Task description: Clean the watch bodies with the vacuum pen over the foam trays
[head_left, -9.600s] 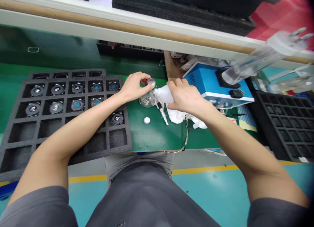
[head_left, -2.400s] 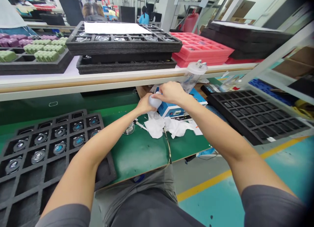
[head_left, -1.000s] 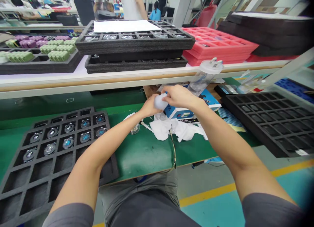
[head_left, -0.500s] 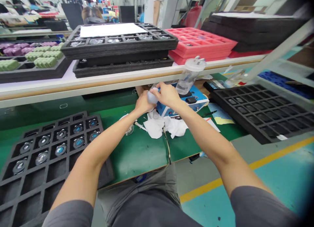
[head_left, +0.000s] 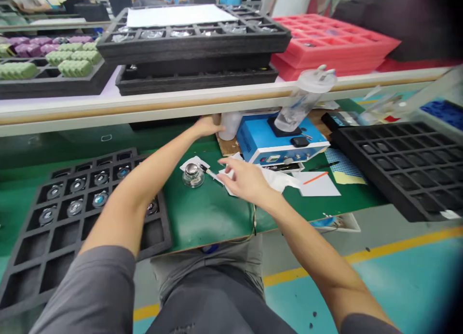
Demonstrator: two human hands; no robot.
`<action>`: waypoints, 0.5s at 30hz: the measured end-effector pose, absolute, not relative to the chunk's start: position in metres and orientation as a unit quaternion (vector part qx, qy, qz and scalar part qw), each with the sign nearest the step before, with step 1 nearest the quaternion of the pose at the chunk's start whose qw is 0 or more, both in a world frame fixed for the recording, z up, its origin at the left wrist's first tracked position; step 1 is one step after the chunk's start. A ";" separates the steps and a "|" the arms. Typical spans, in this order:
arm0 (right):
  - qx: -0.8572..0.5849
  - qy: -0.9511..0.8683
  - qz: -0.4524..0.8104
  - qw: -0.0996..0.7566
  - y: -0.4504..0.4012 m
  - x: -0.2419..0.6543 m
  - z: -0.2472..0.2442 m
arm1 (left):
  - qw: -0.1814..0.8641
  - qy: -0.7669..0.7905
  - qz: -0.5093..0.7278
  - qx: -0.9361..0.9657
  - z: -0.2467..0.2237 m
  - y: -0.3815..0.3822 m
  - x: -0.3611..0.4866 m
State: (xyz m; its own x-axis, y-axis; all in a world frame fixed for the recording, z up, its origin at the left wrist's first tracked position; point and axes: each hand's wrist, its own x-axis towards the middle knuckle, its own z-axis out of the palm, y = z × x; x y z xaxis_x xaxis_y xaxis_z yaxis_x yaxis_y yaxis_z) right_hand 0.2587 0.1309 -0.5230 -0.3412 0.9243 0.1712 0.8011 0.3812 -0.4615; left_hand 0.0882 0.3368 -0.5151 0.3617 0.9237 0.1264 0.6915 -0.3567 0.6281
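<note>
So the near edge of the green table (head_left: 206, 223) runs right in front of the person's lap, with a decent bare patch behind it. That patch is boxed in by a dark grey foam tray (head_left: 165, 223) on the left and a thin cable (head_left: 254, 223) going over the edge on the right.

Right hand (head_left: 244, 179) is out over the crumpled white tissue (head_left: 280, 180), palm down, fingers loosely spread, nothing in them. Can't tell if it's actually touching the tissue. Just left of it there's a slim syringe (head_left: 213, 174) and a squat clear glass jar with a shiny metal top (head_left: 193, 176).

Left arm reaches way further back, and the left hand (head_left: 209, 126) is at the side of a cloudy white plastic bottle (head_left: 231, 124). Thumb's against it, other fingers mostly hidden, so can't tell how tight the grip is. The bottle's upright beside the blue box-shaped machine (head_left: 255, 139), its top cut off from view by the white shelf edge (head_left: 144, 112). Pretty snug back there.
</note>
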 end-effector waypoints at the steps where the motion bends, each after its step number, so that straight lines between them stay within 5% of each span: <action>1: -0.505 -0.839 0.128 0.160 0.138 0.241 -0.524 | 0.242 0.520 0.215 0.791 -0.513 0.323 0.064; 7: -0.379 -0.924 0.041 -0.034 0.190 0.173 -0.525 | 0.278 0.512 0.071 0.810 -0.539 0.212 -0.042; 15: -0.294 -0.952 0.042 -0.073 0.203 0.171 -0.524 | 0.277 0.466 0.091 0.835 -0.579 0.210 -0.025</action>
State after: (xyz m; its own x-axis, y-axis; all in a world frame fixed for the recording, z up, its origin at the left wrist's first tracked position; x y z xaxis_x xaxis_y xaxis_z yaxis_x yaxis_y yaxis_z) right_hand 0.1708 0.2029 -0.5238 -0.8165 0.5534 -0.1644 0.5658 0.8237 -0.0378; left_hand -0.0255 0.2100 -0.5793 0.5484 0.8293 -0.1073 0.7286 -0.4109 0.5479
